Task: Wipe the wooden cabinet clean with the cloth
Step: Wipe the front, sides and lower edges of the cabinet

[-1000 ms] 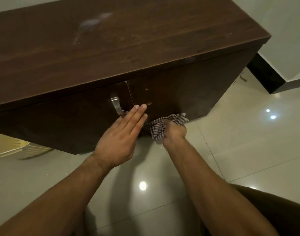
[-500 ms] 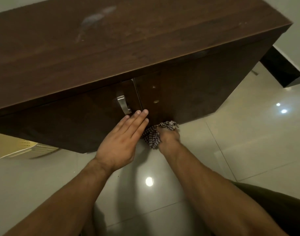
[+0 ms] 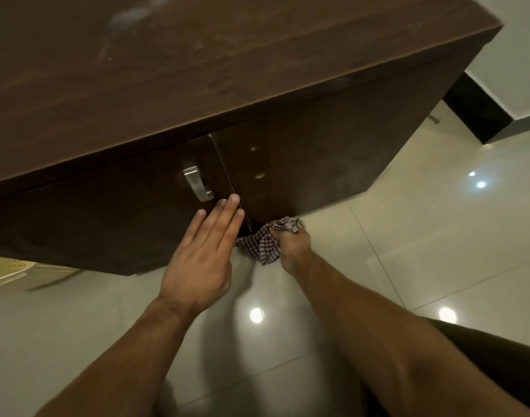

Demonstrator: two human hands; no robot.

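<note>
A dark wooden cabinet (image 3: 197, 70) fills the upper part of the head view, with a dusty smear on its top. Its left door carries a metal handle (image 3: 196, 183). My left hand (image 3: 202, 257) lies flat with fingers straight, pressed against the left door just below the handle, beside the gap between the doors. My right hand (image 3: 294, 246) is closed on a bunched checked cloth (image 3: 265, 243) and holds it against the bottom edge of the right door, near the floor.
Glossy pale floor tiles (image 3: 438, 251) spread below and to the right, with ceiling lights reflected in them. A black skirting (image 3: 480, 112) runs along the white wall at the right. A yellowish object (image 3: 14, 272) lies on the floor at the left, under the cabinet's edge.
My right hand has slid the cloth down the right door to its bottom edge. The left hand stays flat on the left door. The camera has leaned in closer.
</note>
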